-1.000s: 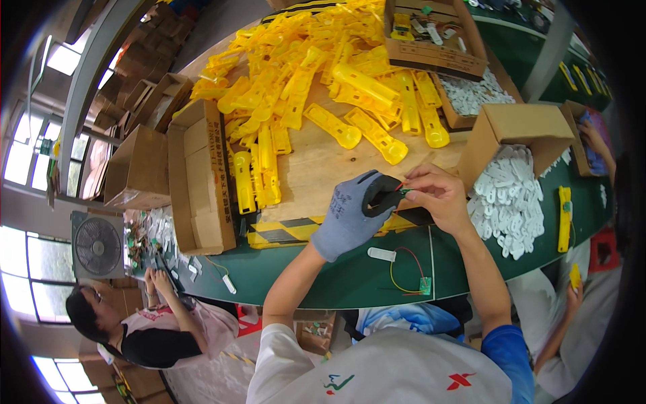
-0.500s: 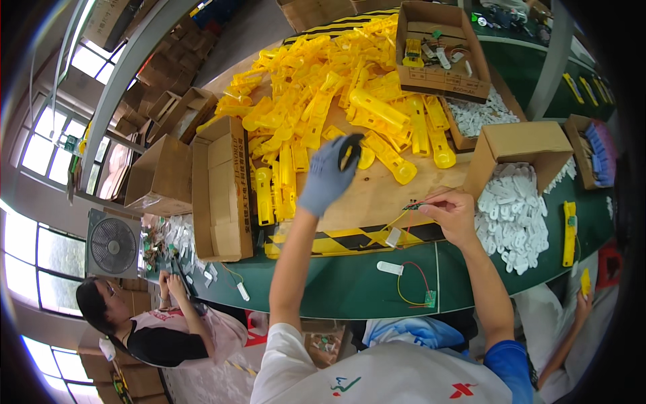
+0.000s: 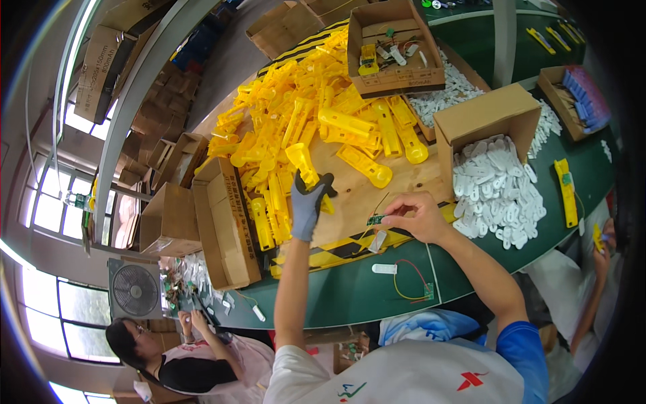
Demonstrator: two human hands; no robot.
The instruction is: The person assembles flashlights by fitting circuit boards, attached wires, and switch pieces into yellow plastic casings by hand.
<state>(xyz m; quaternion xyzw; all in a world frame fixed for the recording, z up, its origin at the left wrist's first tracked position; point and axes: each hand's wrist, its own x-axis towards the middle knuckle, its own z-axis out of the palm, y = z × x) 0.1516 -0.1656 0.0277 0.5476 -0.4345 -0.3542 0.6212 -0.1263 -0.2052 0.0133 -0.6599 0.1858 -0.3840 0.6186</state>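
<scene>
My left hand point(image 3: 308, 209), in a grey glove with dark fingers, is at the near edge of a heap of yellow plastic casings point(image 3: 269, 114). Its fingers and thumb close around one yellow casing point(image 3: 302, 159), whose wide end points away from me. My bare right hand point(image 3: 418, 217) pinches a small green circuit board point(image 3: 375, 220) above the table's striped edge. Thin wires run from this board, and a pale rectangular piece point(image 3: 378, 241) hangs by it. Nearer me on the green table lies another small board point(image 3: 428, 291), wired to a white oval part point(image 3: 385, 268).
A tipped carton point(image 3: 484, 114) spills white plastic parts point(image 3: 498, 192) at the right. An open carton point(image 3: 225, 229) stands left of the heap, and another point(image 3: 397, 84) with boards sits behind. One person point(image 3: 195, 357) works at the left; another person's hand point(image 3: 601, 246) shows at far right.
My left hand has reached down onto a yellow casing and closed around it. My right hand still pinches the circuit board. The whole view has shifted and turned slightly.
</scene>
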